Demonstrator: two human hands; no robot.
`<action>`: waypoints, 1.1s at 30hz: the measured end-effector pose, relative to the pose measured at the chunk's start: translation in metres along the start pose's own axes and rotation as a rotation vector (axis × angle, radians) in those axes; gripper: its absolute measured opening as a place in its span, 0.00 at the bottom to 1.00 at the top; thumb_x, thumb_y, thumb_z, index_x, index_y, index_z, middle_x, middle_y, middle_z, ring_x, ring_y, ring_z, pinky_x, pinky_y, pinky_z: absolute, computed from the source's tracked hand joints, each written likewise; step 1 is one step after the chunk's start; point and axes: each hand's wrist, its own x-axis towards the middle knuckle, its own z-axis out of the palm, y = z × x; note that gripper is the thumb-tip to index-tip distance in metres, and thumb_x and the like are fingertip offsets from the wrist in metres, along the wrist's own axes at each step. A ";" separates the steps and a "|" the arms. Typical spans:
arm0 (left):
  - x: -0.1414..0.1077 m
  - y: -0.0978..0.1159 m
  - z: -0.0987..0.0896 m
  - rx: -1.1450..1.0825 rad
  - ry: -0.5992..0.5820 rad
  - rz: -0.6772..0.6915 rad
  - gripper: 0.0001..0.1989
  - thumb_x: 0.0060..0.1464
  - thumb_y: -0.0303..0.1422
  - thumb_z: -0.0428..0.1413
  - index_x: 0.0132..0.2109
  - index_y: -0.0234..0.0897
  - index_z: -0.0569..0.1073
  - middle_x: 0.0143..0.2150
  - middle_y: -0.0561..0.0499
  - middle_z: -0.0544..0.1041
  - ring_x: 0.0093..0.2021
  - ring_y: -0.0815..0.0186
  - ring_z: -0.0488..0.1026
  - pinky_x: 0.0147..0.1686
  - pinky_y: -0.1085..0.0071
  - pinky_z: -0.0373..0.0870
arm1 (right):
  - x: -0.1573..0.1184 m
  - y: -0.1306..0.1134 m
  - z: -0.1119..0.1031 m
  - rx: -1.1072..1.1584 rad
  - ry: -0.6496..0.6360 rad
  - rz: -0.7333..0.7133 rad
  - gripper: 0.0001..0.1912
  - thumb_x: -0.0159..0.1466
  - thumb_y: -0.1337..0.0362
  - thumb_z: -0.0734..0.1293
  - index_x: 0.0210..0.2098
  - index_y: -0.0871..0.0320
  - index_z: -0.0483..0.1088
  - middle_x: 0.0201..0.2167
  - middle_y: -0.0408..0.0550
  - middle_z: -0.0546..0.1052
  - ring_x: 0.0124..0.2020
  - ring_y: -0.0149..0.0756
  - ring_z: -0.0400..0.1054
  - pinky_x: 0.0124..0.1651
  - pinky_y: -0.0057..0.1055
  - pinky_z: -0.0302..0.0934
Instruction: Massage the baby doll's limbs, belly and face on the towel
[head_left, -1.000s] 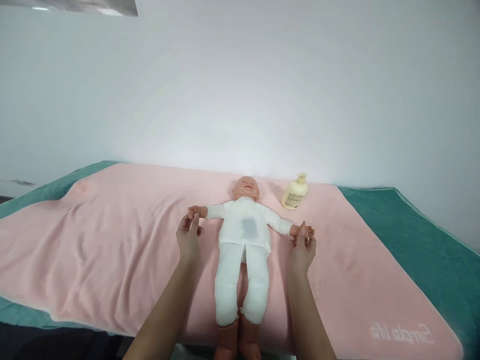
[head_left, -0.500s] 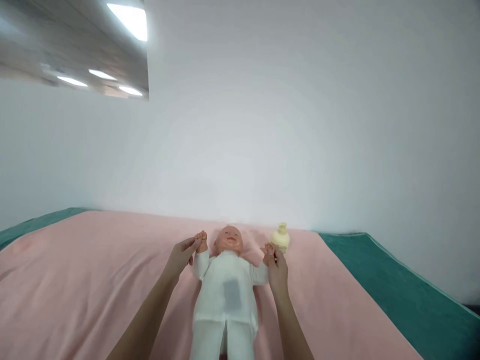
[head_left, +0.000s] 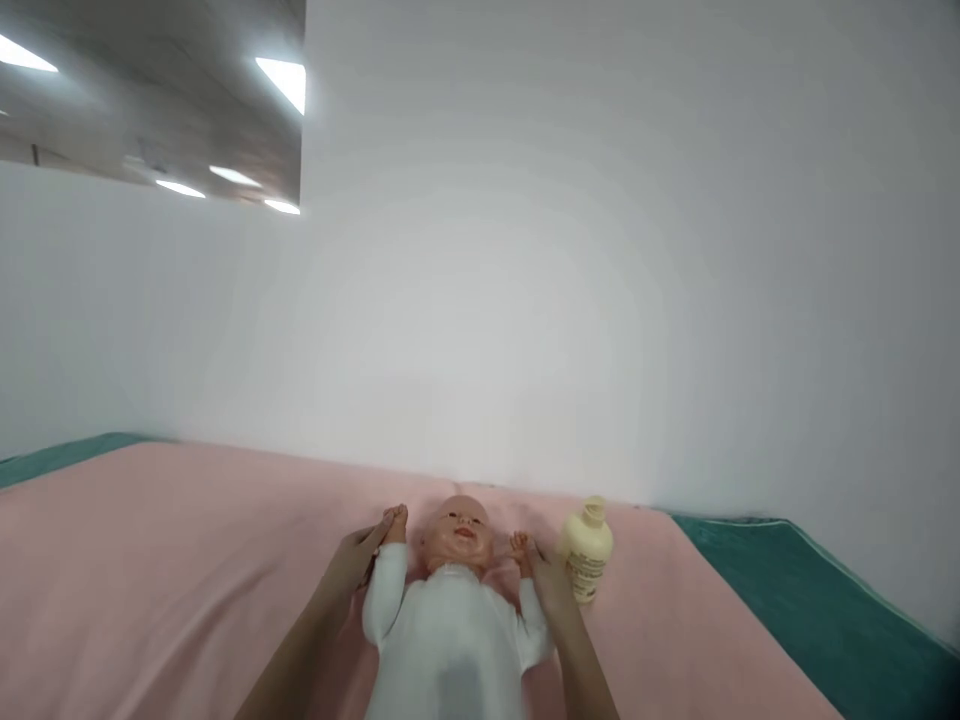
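Observation:
A baby doll [head_left: 450,640] in a white long-sleeved outfit lies on its back, its bald head toward the wall. Both its arms are bent up beside the head. My left hand [head_left: 351,565] is closed on the doll's hand [head_left: 398,517] at the left of the picture, thumb against its fingers. On the other side, my right hand [head_left: 549,578] grips the doll's other hand [head_left: 520,543]; part of the grip is hidden. A pale yellow bottle [head_left: 587,552] with printed text stands just right of my right hand. A blurred grey patch covers the doll's belly.
A pink blanket [head_left: 225,560] with soft folds lies under the doll. Green cloth [head_left: 817,590] shows at the right and the far left. A white wall [head_left: 480,300] rises directly behind the bed surface.
The doll's arms have gone from out at its sides to more upright beside its head, with my hands still holding them. My view has shifted, so doll and bottle appear lower and larger.

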 end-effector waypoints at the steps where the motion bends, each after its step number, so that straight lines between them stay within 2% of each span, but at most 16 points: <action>1: -0.001 -0.002 -0.001 -0.014 0.013 -0.018 0.34 0.36 0.60 0.60 0.33 0.30 0.78 0.24 0.44 0.76 0.27 0.56 0.74 0.23 0.67 0.68 | 0.000 0.002 0.001 0.029 0.016 0.001 0.30 0.56 0.42 0.58 0.35 0.61 0.77 0.42 0.58 0.79 0.48 0.50 0.73 0.55 0.41 0.62; 4: -0.001 -0.008 -0.001 -0.057 0.064 -0.003 0.30 0.42 0.53 0.62 0.42 0.31 0.78 0.40 0.38 0.80 0.40 0.53 0.77 0.36 0.65 0.73 | 0.000 0.009 0.002 0.088 0.036 0.025 0.27 0.57 0.44 0.58 0.34 0.59 0.76 0.41 0.58 0.80 0.47 0.50 0.73 0.54 0.43 0.62; 6: -0.001 -0.011 0.000 0.004 0.057 0.021 0.28 0.46 0.52 0.59 0.43 0.31 0.78 0.45 0.38 0.80 0.44 0.52 0.76 0.40 0.65 0.72 | -0.001 0.013 0.003 0.104 0.036 0.054 0.24 0.57 0.46 0.59 0.33 0.58 0.76 0.41 0.57 0.80 0.46 0.49 0.73 0.54 0.44 0.62; 11: 0.000 -0.015 0.002 0.197 -0.009 0.030 0.25 0.52 0.52 0.55 0.38 0.31 0.78 0.41 0.38 0.81 0.43 0.51 0.76 0.37 0.63 0.71 | -0.006 0.011 0.006 0.073 0.066 0.086 0.20 0.57 0.50 0.58 0.29 0.56 0.75 0.39 0.55 0.80 0.46 0.49 0.73 0.54 0.45 0.63; 15: -0.002 -0.010 -0.003 0.074 0.036 0.028 0.25 0.50 0.49 0.59 0.45 0.31 0.77 0.46 0.38 0.79 0.45 0.54 0.76 0.38 0.67 0.72 | -0.012 0.001 0.003 0.131 0.117 0.024 0.23 0.57 0.48 0.60 0.37 0.58 0.77 0.44 0.56 0.79 0.49 0.50 0.71 0.57 0.45 0.60; 18: -0.005 -0.004 -0.009 -0.032 0.049 -0.009 0.30 0.47 0.50 0.61 0.50 0.32 0.74 0.45 0.39 0.79 0.38 0.59 0.77 0.32 0.70 0.72 | -0.019 -0.005 -0.002 0.167 0.136 -0.032 0.25 0.57 0.47 0.62 0.42 0.59 0.76 0.48 0.55 0.78 0.53 0.50 0.69 0.61 0.46 0.56; 22: -0.009 0.002 -0.016 -0.059 0.089 -0.018 0.34 0.43 0.51 0.64 0.52 0.32 0.73 0.44 0.40 0.79 0.31 0.63 0.76 0.27 0.72 0.71 | -0.024 -0.010 -0.006 0.212 0.127 -0.041 0.27 0.58 0.44 0.63 0.44 0.58 0.76 0.49 0.54 0.77 0.54 0.48 0.69 0.62 0.46 0.55; 25: -0.009 0.000 -0.018 -0.020 0.087 -0.023 0.35 0.43 0.52 0.63 0.53 0.32 0.73 0.41 0.41 0.79 0.29 0.64 0.75 0.25 0.72 0.69 | -0.025 -0.009 -0.003 0.268 0.124 0.006 0.26 0.58 0.44 0.63 0.43 0.58 0.76 0.47 0.54 0.78 0.51 0.48 0.71 0.58 0.45 0.60; 28: -0.007 -0.007 -0.020 0.037 0.069 -0.029 0.33 0.45 0.54 0.60 0.50 0.32 0.75 0.38 0.42 0.80 0.30 0.62 0.76 0.25 0.72 0.69 | -0.026 -0.007 -0.001 0.354 0.089 0.118 0.24 0.56 0.46 0.66 0.42 0.58 0.76 0.43 0.54 0.80 0.45 0.48 0.74 0.51 0.43 0.66; 33: -0.002 -0.014 -0.023 0.042 0.023 -0.162 0.33 0.51 0.59 0.52 0.44 0.30 0.77 0.39 0.37 0.80 0.40 0.53 0.78 0.33 0.65 0.74 | -0.029 0.000 0.000 0.545 0.117 0.271 0.20 0.52 0.51 0.72 0.40 0.56 0.76 0.43 0.52 0.80 0.40 0.45 0.76 0.44 0.38 0.71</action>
